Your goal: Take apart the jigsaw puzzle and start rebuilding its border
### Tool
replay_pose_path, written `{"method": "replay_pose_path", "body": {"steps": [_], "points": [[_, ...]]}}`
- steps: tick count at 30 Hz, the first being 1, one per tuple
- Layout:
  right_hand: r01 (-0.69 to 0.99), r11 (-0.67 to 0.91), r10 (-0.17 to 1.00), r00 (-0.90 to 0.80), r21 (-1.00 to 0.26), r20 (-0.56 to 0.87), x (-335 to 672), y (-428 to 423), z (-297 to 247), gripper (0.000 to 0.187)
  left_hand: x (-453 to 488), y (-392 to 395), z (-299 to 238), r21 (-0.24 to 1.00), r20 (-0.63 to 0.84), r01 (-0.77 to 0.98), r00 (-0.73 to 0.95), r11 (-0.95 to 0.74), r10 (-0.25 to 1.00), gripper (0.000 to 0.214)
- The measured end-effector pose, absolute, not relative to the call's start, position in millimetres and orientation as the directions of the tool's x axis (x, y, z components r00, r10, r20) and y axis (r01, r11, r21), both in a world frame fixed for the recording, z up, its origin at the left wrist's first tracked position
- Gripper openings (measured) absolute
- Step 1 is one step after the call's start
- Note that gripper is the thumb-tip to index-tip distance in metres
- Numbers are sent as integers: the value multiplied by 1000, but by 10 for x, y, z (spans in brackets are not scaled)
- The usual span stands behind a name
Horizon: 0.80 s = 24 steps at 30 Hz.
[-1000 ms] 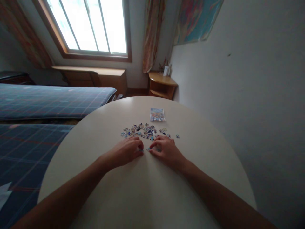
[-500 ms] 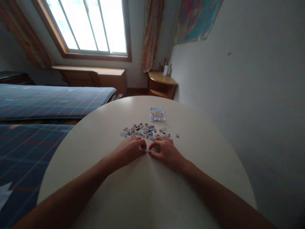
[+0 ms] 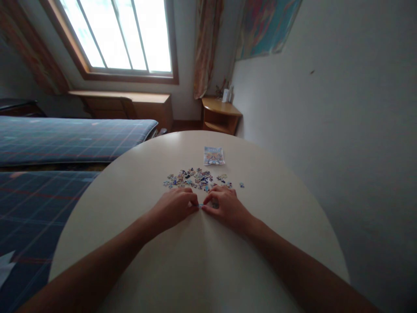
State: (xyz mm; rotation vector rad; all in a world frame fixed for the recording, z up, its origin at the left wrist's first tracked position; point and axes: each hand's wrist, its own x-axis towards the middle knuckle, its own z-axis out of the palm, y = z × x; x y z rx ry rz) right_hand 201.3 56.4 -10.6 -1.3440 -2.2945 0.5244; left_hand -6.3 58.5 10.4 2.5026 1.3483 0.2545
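Note:
Small light-blue puzzle pieces (image 3: 200, 206) sit between my fingertips, just above or on the white round table (image 3: 182, 261). My left hand (image 3: 176, 205) pinches them from the left, thumb and index finger closed. From the other side, my right hand (image 3: 225, 203) grips with its thumb and index finger, the tips nearly meeting those of the left. Whether the pieces are joined is too small to tell. Beyond both hands lies a loose heap of jigsaw pieces (image 3: 202, 177), several of them partly hidden behind my fingers. One single piece (image 3: 241, 185) lies apart on the right.
A small printed picture sheet (image 3: 214, 156) lies behind the heap. Left of the table stands a bed with a plaid mattress (image 3: 65, 139). A white wall (image 3: 325, 130) runs along the right, and a wooden corner shelf (image 3: 221, 106) stands past the far edge.
The hands stay almost in place, with the fingertips a touch closer together around the small pieces. The whole view has shifted very slightly.

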Motion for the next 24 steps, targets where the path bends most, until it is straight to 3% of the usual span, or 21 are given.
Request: {"method": "replay_pose_path", "body": {"steps": [7,9,13,16,18,24], "points": [[693,569,808,-571,-443,146,2194,618,-20,21,-67,545,159,256,17,770,601,-585,799,10],[703,566,814,-559,-431,156,2319,675,42,17,-73,550,159,250,22,766,607,-592,795,9],[809,441,897,-380,-390,225,2711,873,131,13,-86,568,135,240,59,738,637,-630,769,13],[909,251,960,-190,-332,205,3049,1032,120,15,-89,570,116,233,71,715,663,-659,745,16],[916,181,977,-126,-359,171,3221,1108,79,18,-88,569,110,229,73,723,655,-652,752,15],[860,173,983,-182,-481,29,3322,1175,-48,30,-94,570,129,207,61,751,630,-627,774,18]]}}
